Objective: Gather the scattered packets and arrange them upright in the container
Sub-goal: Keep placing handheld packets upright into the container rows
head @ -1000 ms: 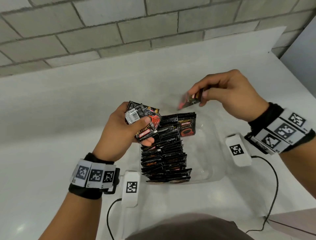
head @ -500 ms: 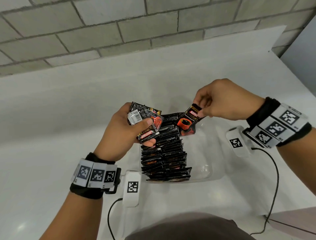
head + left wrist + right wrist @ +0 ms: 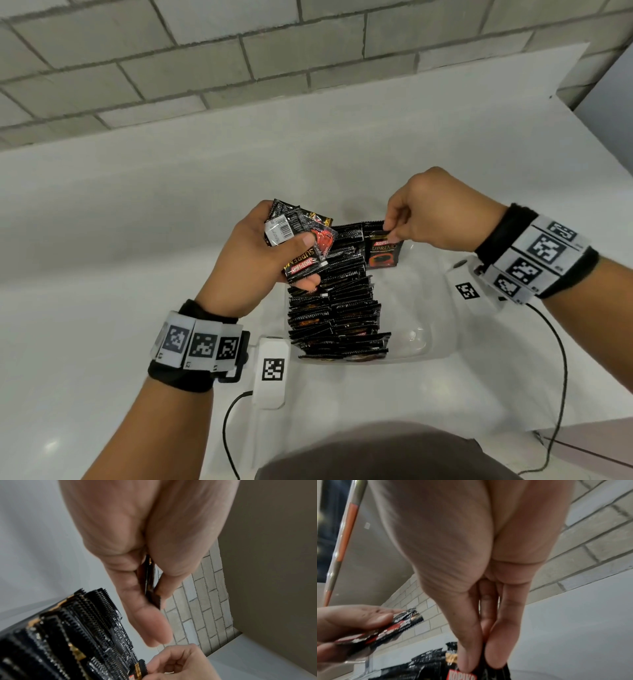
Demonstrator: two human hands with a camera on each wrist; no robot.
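White counter (image 3: pixel 137 274), grey brick wall (image 3: pixel 205 68), clear container (image 3: pixel 424 308) resting on counter

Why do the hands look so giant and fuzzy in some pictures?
Wrist views: each camera sits right behind its palm, so the left hand and right hand loom large and soft. Head view: sharper, the wall lines bend, glare glints off the clear container.

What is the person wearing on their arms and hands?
Both hands are bare, no gloves or sleeves. Each wrist carries a black band wrapped in a strap of white tiles printed with black square codes. A white block with the same kind of code sits at each wrist, trailing a thin black cable.
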